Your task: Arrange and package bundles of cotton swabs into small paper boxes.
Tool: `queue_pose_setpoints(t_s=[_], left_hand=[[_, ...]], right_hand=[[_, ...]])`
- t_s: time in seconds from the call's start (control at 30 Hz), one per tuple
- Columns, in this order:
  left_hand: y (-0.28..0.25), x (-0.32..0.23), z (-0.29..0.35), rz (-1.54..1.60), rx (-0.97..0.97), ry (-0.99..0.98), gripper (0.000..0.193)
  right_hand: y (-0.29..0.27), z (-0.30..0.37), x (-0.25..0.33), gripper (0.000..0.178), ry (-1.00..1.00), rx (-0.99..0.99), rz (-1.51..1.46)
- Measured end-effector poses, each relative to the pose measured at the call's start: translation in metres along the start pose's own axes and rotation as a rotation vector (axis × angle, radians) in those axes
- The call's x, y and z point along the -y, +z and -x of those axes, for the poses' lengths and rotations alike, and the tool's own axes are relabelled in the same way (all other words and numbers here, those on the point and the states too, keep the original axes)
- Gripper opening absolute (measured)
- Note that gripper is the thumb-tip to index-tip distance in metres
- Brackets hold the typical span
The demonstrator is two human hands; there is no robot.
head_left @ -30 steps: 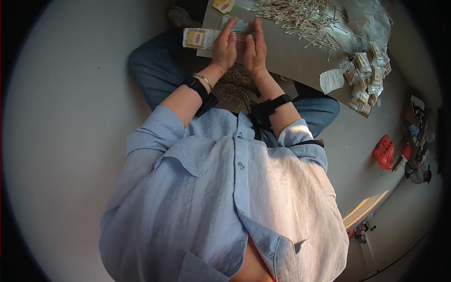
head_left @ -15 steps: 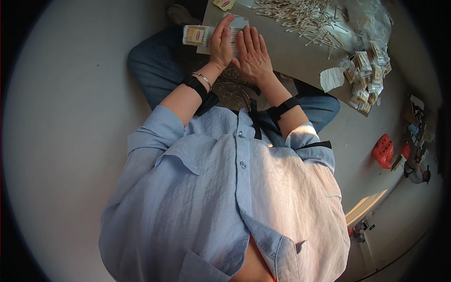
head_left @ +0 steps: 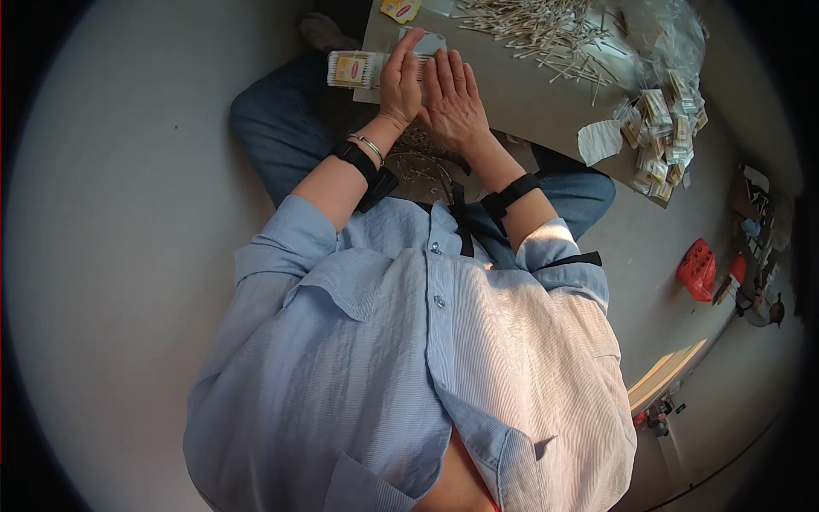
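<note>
- The packet of cotton swabs (head_left: 355,70) lies just left of my left hand (head_left: 398,87), its long axis running sideways, one end jutting past the edge of the counter (head_left: 520,107); my right hand (head_left: 456,107) is farther from it.
- My left hand stands on edge, fingers straight.
- My right hand is flattened, palm down; I cannot tell what it covers.

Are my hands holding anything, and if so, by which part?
That cannot be told: the left hand stands edge-on beside the labelled swab pack, the right hand looks flat by more swabs, contact hidden.
</note>
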State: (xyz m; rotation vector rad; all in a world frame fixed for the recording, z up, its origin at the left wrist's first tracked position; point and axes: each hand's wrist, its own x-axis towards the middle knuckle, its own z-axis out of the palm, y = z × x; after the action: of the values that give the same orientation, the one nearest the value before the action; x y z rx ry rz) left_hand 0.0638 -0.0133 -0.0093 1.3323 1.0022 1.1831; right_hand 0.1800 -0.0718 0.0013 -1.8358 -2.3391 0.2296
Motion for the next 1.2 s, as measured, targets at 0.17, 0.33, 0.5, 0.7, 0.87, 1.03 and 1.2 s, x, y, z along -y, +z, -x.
queue_pose_setpoints(t_s=[0.17,0.33,0.5,0.7,0.87,1.03,1.2], left_hand=[[-0.002,0.000,0.000,-0.015,0.025,0.015,0.043],[-0.002,0.001,0.000,-0.014,0.051,0.026,0.045],[-0.002,-0.001,0.000,-0.085,0.073,0.027,0.045],[-0.004,0.002,0.000,-0.039,0.045,0.014,0.045],[0.000,0.002,0.001,-0.084,-0.018,0.030,0.039],[0.000,0.001,0.001,-0.106,-0.011,0.020,0.038],[-0.008,-0.006,0.005,-0.166,-0.098,0.071,0.031]], right_hand=[[-0.006,-0.004,-0.006,0.063,0.063,-0.188,-0.466],[0.002,-0.022,-0.017,0.053,0.258,-0.464,-0.888],[0.009,-0.025,-0.001,0.051,0.216,-0.454,-0.936],[0.002,-0.018,-0.008,0.055,0.211,-0.460,-0.897],[0.001,0.000,-0.009,0.075,0.046,-0.165,-0.291],[0.003,0.002,-0.003,0.082,0.048,0.011,0.053],[0.002,-0.001,0.001,0.089,0.021,-0.021,-0.015]])
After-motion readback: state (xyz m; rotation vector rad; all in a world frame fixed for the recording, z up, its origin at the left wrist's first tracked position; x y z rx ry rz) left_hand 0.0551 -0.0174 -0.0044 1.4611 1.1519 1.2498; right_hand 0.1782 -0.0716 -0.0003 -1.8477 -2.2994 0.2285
